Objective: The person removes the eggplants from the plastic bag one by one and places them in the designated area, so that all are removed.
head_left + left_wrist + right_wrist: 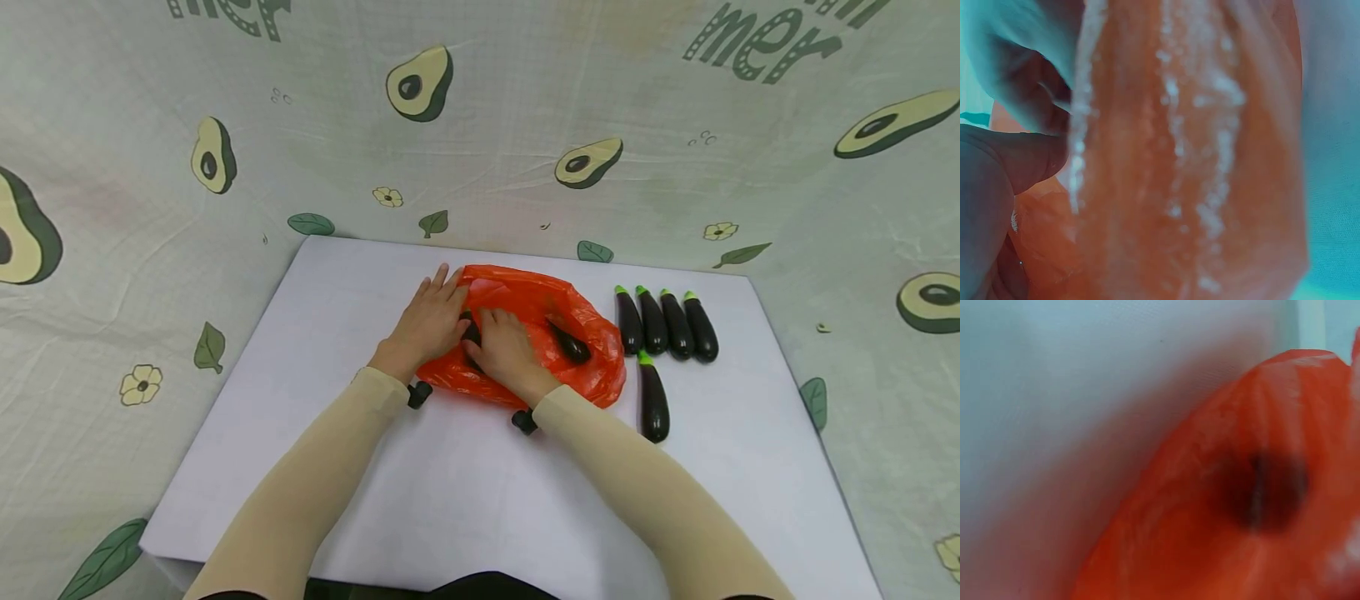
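A red plastic bag (517,287) lies spread on the table, its mouth facing up. My left hand (423,329) rests at the bag's left rim, fingers mostly straight, with the thumb near a dark eggplant (470,327). My right hand (512,348) reaches inside the bag and holds that eggplant between thumb and fingers; the hand partly covers it. Another eggplant (572,342) lies in the bag to the right. In the left wrist view, the bag's raised side (1166,156) hides most of both hands. Only the bag (1210,506) and a dark blur in it show in the right wrist view.
Right of the bag, several eggplants with green tops stand in a row, one of them an eggplant (701,327) at the far end. Below the row lies a single eggplant (654,402). The white table (450,492) meets a patterned cloth backdrop (495,167).
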The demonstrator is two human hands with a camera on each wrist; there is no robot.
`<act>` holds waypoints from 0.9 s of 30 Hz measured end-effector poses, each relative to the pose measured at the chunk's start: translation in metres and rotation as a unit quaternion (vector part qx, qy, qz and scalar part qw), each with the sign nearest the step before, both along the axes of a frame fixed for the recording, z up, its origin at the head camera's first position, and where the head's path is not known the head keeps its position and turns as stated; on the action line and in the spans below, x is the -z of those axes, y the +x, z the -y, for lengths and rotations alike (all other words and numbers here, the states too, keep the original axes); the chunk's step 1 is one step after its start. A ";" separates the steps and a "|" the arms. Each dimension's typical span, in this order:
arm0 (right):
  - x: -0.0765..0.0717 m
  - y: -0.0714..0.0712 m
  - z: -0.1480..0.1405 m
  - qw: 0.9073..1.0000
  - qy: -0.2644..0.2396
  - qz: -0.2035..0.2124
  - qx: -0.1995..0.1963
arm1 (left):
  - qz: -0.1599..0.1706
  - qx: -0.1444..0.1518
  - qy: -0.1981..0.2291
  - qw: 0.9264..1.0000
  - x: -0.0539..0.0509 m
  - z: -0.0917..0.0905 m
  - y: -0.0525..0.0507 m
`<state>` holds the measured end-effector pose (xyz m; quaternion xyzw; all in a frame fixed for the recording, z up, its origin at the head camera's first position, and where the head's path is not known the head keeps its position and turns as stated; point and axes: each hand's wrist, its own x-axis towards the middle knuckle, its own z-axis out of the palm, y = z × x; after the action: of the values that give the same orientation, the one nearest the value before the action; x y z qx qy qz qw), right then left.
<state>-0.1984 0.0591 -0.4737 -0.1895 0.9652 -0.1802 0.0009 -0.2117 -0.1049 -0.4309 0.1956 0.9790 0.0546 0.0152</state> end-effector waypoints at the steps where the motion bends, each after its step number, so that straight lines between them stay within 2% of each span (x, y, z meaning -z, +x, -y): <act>1: 0.002 -0.001 0.002 1.000 0.006 0.000 -0.001 | 0.000 0.000 -0.002 1.000 0.000 0.000 0.000; 8: 0.010 -0.009 0.008 1.000 0.020 0.011 -0.002 | -0.007 0.003 -0.011 1.000 0.002 0.001 0.000; 14: 0.016 -0.012 0.002 0.999 0.002 0.046 -0.003 | -0.003 0.001 -0.012 1.000 0.000 0.002 0.000; 18: 0.016 -0.012 -0.009 0.998 0.002 0.069 0.013 | 0.000 -0.004 -0.011 1.000 -0.001 0.003 0.000; 23: 0.010 -0.010 -0.025 0.995 0.057 0.072 0.043 | -0.001 -0.005 -0.011 1.000 -0.002 0.004 -0.001; 27: 0.008 -0.009 -0.034 0.993 0.097 0.052 0.041 | 0.004 -0.006 -0.005 1.000 -0.001 0.004 -0.001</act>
<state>-0.2070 0.0929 -0.4816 -0.1392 0.9837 -0.0953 0.0619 -0.2123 -0.1090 -0.4296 0.1890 0.9805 0.0507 0.0193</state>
